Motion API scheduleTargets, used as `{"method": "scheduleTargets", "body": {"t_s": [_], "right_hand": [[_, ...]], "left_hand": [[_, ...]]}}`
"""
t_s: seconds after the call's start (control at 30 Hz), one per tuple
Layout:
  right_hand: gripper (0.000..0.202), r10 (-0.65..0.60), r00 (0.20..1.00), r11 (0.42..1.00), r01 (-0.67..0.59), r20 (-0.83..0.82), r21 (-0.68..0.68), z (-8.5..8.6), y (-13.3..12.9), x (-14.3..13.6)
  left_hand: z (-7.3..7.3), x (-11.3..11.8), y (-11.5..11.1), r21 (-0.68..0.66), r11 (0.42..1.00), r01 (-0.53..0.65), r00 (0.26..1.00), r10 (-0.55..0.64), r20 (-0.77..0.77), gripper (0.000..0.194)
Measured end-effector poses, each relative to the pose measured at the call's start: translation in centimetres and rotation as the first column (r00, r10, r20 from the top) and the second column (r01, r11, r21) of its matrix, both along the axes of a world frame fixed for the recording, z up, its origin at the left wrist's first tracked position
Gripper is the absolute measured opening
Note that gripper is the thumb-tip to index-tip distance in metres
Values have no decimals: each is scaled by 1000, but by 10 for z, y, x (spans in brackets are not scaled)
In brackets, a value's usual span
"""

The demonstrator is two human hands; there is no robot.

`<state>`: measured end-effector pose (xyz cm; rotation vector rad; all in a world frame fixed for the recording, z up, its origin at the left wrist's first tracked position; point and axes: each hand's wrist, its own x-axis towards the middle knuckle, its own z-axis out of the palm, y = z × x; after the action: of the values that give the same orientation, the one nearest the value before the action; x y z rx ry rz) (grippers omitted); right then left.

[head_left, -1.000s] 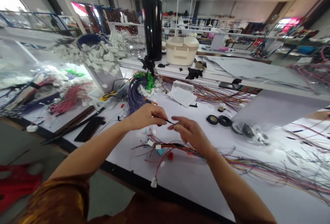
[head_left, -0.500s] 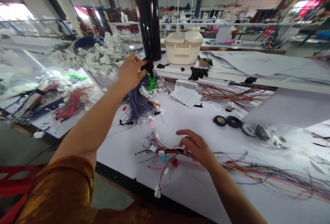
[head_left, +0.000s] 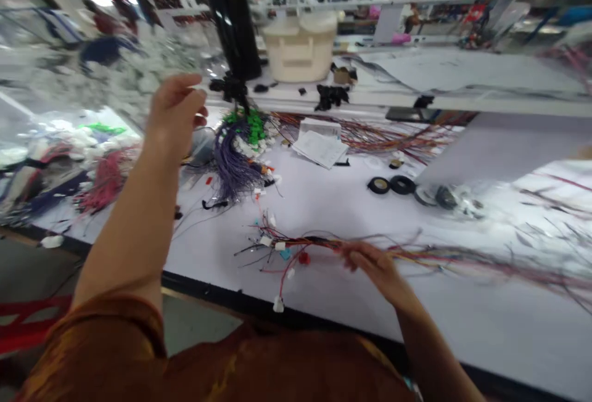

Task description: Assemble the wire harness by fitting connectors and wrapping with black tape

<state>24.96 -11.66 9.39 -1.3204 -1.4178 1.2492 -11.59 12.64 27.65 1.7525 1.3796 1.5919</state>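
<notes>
My left hand (head_left: 178,109) is raised at the shelf edge, left of a clump of black tape pieces (head_left: 231,89) and apart from it. Its fingers are bent with gaps between them; I see nothing in them, though motion blurs the hand. On the table lies a wire harness (head_left: 319,242) with white, red and blue connectors at its left end. My right hand (head_left: 372,263) has its fingers closed on the harness near its middle. Behind it, a bunch of purple wires (head_left: 234,164) with green connectors (head_left: 252,124) hangs below the shelf.
A black pillar (head_left: 234,26) and a beige lidded box (head_left: 300,50) stand on the shelf (head_left: 370,97). Black tape rolls (head_left: 379,185), papers (head_left: 321,146) and pink wires (head_left: 106,180) lie on the table (head_left: 305,195). White connectors (head_left: 124,78) are heaped at left.
My left hand has drawn left, away from the black tape pieces it was touching. My right hand has come down from above the harness onto it. The head view has tipped downward.
</notes>
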Motion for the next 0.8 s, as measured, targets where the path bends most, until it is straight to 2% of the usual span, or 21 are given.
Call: {"method": "scheduleTargets", "body": {"t_s": [0.03,0.07,0.13,0.17,0.23,0.3,0.33,0.4,0.43,0.5,0.53,0.57,0.6,0.7,0.8], "right_hand": [[31,-125,988,991,121,89,50,-8,-1,16],[30,-278,943,958,258,181,129,-17,-3,34],[32,-550,767,832,469,331,297,-39,-8,71],[32,-619,666,785,507,416,356,-51,-13,89],[33,-625,532,772,532,571,349,-71,-27,120],[32,-584,453,775,558,674,296,-84,-44,143],[31,-573,423,767,579,702,277,-89,-54,152],[30,-587,363,727,630,724,274,-94,-74,167],[29,-605,332,699,656,724,284,-96,-84,174],[28,-648,275,643,698,710,316,-98,-103,189],[27,-667,254,619,711,701,332,-99,-111,196],[26,-681,238,601,722,693,343,-100,-118,203],[26,-691,228,588,730,686,349,-100,-124,208],[27,-706,212,564,746,675,355,-99,-134,220],[31,-724,196,549,744,661,381,-93,-132,222]], "left_hand": [[-17,12,-21,13,999,40,996,-39,-85,36],[-39,26,-45,-88,983,163,953,-180,-245,33],[-93,58,-92,-297,886,357,751,-461,-473,32],[-122,74,-113,-402,823,402,625,-567,-536,33],[-177,101,-144,-470,757,454,442,-650,-618,38],[-215,123,-156,-538,731,419,306,-672,-675,42],[-225,131,-156,-565,731,382,267,-673,-690,40],[-228,139,-148,-586,746,315,250,-661,-707,37],[-224,141,-143,-562,774,292,278,-631,-724,37],[-213,139,-136,-426,868,254,372,-494,-785,40],[-209,137,-135,-358,899,252,389,-433,-813,41],[-207,134,-136,-312,909,276,377,-400,-835,42],[-209,132,-138,-297,900,318,341,-401,-850,43],[-226,124,-149,-396,801,449,185,-517,-836,47],[-243,119,-159,-465,751,469,144,-585,-798,46]]}}
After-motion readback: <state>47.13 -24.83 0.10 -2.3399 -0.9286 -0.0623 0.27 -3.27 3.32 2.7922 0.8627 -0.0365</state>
